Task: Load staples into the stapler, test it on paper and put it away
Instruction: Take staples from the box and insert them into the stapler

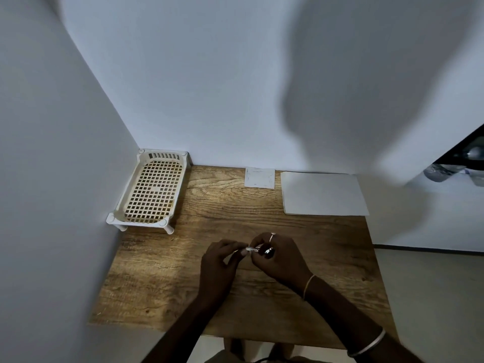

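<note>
Both hands meet over the middle of the wooden table (183, 271). My right hand (280, 258) is curled around a small dark, shiny stapler (268, 252), mostly hidden by the fingers. My left hand (220, 263) pinches a thin silvery strip of staples (250, 249) at the stapler's front end. A stack of white paper (323, 193) lies at the back right of the table. A smaller white square (259, 178), possibly the staple box or a card, lies against the back wall.
A cream plastic mesh tray (153, 192) on short legs stands in the back left corner against the walls. White walls close the left and back sides. The table's right edge drops to the floor, with dark clutter beyond at far right.
</note>
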Demonstrator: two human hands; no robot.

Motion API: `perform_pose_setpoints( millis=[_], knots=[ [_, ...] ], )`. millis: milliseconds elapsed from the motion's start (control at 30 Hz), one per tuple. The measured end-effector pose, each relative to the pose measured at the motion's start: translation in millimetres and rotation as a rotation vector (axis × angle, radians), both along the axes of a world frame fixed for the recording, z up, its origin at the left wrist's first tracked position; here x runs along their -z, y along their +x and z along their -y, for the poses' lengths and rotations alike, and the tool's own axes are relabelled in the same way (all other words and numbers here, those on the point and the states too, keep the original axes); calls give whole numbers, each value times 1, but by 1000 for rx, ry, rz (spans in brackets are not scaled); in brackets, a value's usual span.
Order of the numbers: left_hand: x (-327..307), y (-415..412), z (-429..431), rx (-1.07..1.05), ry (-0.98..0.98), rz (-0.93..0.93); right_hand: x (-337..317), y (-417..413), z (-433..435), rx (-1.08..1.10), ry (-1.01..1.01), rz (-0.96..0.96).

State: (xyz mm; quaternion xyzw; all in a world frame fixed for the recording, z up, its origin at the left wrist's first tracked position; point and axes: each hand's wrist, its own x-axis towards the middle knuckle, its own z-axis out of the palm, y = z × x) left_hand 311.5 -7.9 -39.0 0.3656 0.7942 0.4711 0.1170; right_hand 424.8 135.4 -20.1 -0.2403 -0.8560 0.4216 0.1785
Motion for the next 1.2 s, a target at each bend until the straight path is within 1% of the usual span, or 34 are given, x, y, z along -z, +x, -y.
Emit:
perform_pose_setpoints(
  millis=[133,233,367,400,467,600,667,700,767,833,900,967,1067,1200],
  knots=[
    [-5,0,-10,39,101,198,-4,1,-3,63,-223,-85],
    [-6,-1,-18,29,155,335,-6,-1,-6,109,-407,-142],
    [-8,3,-28,10,277,609,-7,-2,-8,153,-687,-241],
    [-8,4,-31,6,295,665,-7,-3,-9,157,-718,-253],
    [-7,5,-34,3,304,716,-7,-4,-11,158,-727,-266],
    [-5,3,-39,37,300,725,-8,-5,-18,163,-688,-262],
    [-2,-5,-41,47,251,609,-7,-6,-23,175,-639,-242],
    [1,-10,-41,28,195,511,-5,-8,-27,183,-559,-211],
    [8,-23,-39,-18,57,310,2,-12,-33,168,-325,-102],
    [15,-33,-34,1,-57,177,10,-16,-34,95,-127,24],
    [22,-39,-29,100,-164,91,18,-19,-33,0,43,156],
    [29,-42,-27,237,-271,-2,28,-20,-31,-69,143,255],
    [36,-44,-28,351,-401,-50,39,-21,-24,-90,229,321],
    [43,-43,-28,378,-414,-44,47,-19,-20,-92,295,345]
  ],
)
